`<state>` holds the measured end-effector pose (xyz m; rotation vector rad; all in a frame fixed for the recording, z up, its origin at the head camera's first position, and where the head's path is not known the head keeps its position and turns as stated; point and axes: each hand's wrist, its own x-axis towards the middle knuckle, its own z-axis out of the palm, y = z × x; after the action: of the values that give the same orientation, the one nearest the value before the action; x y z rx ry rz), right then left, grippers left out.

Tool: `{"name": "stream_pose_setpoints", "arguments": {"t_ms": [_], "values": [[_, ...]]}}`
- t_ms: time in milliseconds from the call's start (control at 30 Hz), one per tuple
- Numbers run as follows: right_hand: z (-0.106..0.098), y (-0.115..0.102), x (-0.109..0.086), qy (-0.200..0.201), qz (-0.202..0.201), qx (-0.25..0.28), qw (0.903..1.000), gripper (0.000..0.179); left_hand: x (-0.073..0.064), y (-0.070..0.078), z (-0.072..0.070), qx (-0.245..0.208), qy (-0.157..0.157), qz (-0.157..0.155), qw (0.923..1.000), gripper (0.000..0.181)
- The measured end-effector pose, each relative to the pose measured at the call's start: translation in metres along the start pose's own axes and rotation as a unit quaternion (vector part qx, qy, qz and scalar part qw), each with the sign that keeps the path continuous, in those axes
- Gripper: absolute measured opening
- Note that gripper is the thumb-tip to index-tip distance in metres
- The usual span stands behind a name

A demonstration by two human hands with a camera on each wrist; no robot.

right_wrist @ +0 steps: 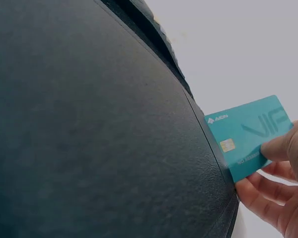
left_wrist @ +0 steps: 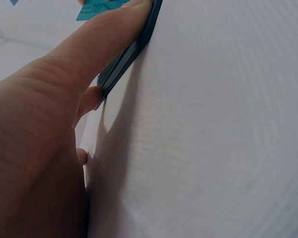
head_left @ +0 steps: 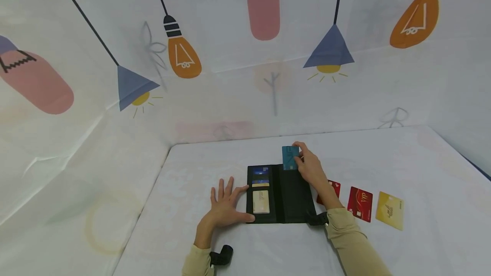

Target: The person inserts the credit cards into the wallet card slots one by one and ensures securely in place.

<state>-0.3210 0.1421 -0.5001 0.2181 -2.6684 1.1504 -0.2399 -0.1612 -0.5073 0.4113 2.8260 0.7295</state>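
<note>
A black card wallet [head_left: 297, 195] lies unfolded on the white table, with several cards in the slots of its left half. My right hand [head_left: 310, 168] pinches a teal bank card [head_left: 289, 156] at its right side, thumb on the face and fingers behind. In the right wrist view the chip end of the teal card [right_wrist: 251, 136] meets the wallet's top edge. My left hand [head_left: 224, 209] rests at the wallet's left side with fingers spread. Its thumb presses the lower left corner, as the left wrist view shows of the thumb [left_wrist: 102, 39], and the index fingertip touches the left edge.
Right of the wallet lie a red card [head_left: 335, 187], partly hidden by my right forearm, another red card [head_left: 360, 204] marked VIP, and a yellow card [head_left: 390, 210]. White fabric walls printed with lamps surround the white table [head_left: 184, 169] at the back and sides.
</note>
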Motion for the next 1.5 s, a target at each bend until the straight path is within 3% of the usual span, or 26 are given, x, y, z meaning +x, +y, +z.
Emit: {"name": "stream_pose_setpoints", "arguments": {"t_ms": [500, 800, 1500], "values": [[-0.002, 0.006, 0.002, -0.02, 0.001, 0.035, 0.9992, 0.052, -0.001, 0.001, 0.0, -0.003, 0.006, 0.006, 1.0, 0.089], [-0.002, 0.006, 0.002, -0.033, -0.02, 0.047, 0.9982, 0.062, -0.002, 0.003, -0.001, 0.004, 0.004, 0.005, 1.0, 0.089], [0.002, 0.011, 0.001, -0.069, 0.003, 0.064, 0.9955, 0.063, -0.001, 0.0, 0.001, 0.002, 0.006, 0.003, 1.0, 0.089]]}}
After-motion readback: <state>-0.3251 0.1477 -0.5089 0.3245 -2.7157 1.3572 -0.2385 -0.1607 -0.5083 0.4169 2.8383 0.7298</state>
